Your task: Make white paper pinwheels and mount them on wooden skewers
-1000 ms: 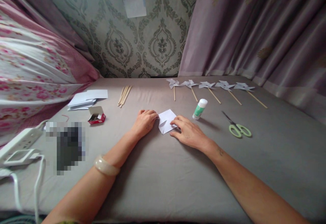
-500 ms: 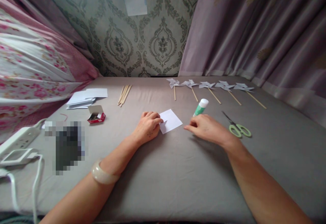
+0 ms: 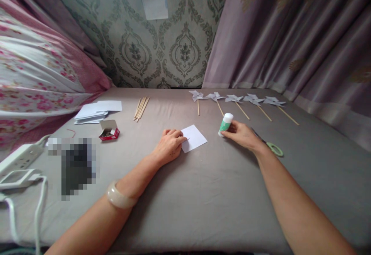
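Note:
A small white paper square (image 3: 194,137) lies flat on the grey cloth surface (image 3: 185,193). My left hand (image 3: 170,145) rests curled at its left edge, with the fingertips pinching the paper's corner. My right hand (image 3: 242,135) has closed its fingers round the lower part of a green and white glue stick (image 3: 225,124), which lies tilted to the right of the paper. Green-handled scissors (image 3: 272,147) lie just behind my right wrist, partly hidden by it.
Several paper pinwheels on sticks (image 3: 236,101) lie in a row at the back. Wooden sticks (image 3: 142,107), a stack of white paper (image 3: 94,111) and a small red box (image 3: 108,130) are on the left. A power strip (image 3: 17,161) with cables sits at the far left.
My right hand left the paper, moved right and back, and took hold of the glue stick. The folded paper now lies flat. My left hand stayed at the paper's left edge.

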{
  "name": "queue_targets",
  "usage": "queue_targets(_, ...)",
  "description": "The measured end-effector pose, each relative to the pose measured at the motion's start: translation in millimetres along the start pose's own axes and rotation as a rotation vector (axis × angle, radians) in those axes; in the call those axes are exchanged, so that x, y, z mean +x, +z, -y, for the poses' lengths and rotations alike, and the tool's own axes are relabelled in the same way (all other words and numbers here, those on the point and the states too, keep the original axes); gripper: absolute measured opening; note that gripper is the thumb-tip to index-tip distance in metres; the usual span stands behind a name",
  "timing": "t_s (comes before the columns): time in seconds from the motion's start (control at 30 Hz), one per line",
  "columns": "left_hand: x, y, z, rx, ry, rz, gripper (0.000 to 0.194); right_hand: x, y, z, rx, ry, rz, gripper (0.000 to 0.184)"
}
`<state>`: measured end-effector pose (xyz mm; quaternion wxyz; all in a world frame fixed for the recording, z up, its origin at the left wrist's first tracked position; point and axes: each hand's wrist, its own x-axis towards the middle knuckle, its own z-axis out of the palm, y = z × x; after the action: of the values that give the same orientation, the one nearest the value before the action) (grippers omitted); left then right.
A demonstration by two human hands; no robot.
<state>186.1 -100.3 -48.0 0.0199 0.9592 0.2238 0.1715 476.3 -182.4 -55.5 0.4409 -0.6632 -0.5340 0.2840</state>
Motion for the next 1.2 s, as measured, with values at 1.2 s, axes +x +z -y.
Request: queue_targets(1.2, 0, -1.2, -5, 0.015, -0.037, 0.065, 0.028, 13, 65, 144, -1.209, -0.743, 0.423, 0.026)
